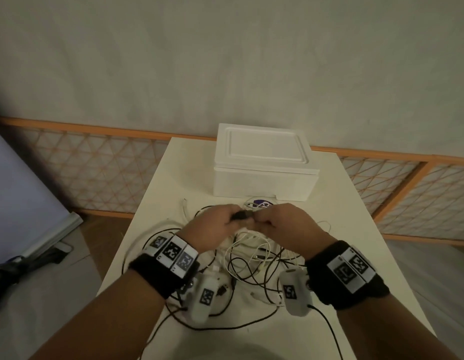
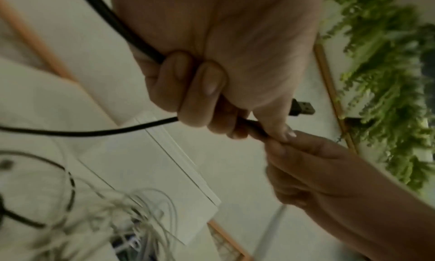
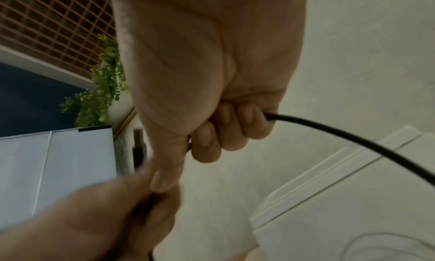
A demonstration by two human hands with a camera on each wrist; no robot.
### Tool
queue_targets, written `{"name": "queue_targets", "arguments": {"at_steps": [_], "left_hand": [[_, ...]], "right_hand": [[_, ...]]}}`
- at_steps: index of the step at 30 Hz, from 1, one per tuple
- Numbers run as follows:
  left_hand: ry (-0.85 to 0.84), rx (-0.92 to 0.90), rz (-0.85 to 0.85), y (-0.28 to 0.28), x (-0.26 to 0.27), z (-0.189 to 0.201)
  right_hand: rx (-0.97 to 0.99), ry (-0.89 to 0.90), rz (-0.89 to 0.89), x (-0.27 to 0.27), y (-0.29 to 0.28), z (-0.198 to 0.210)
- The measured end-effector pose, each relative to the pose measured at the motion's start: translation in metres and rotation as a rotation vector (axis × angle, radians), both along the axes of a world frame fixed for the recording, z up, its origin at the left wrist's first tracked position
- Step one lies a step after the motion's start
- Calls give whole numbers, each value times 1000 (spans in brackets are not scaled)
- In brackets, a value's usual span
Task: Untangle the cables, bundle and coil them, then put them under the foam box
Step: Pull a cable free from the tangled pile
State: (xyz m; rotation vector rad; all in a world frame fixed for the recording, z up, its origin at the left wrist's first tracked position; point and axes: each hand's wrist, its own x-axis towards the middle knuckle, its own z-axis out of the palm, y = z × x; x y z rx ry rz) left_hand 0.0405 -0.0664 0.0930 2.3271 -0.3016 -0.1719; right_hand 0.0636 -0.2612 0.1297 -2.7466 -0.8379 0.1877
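A tangle of black and white cables [image 1: 251, 258] lies on the white table [image 1: 355, 229] in front of me. Both hands meet above its far side. My left hand [image 1: 220, 224] has its fingers curled round a black cable [image 2: 113, 132], whose USB plug [image 2: 302, 107] sticks out past the thumb. My right hand [image 1: 280, 222] grips the same black cable [image 3: 353, 140] in its curled fingers, thumb tip against the left hand. The white foam box [image 1: 264, 162] stands lidded at the table's far end, just beyond the hands.
A small purple and white object [image 1: 262, 203] lies among cables right in front of the box. An orange lattice fence [image 1: 101, 172] runs behind the table. A pale board [image 1: 20, 203] leans at the left, and green foliage [image 2: 388, 79] shows in the wrist views.
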Motion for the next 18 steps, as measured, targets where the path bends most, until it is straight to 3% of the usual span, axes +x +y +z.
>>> {"name": "queue_targets", "arguments": {"at_steps": [3,7,10,13,18], "left_hand": [[-40,118,211,52,5,-6],[15,342,360,128,6,-30],[52,432,407,149,8,-48],[69,411,483,162,4,-63],[78,271,484,168,-12,-67]], "right_hand": [[244,53,-254,10,-47,4],[268,71,-492,21,-99,-5],[237,55,-515,22,-93,-23],[292,62,-528,25,-87,-40],[120,-105,-626,28,-112,-48]]}}
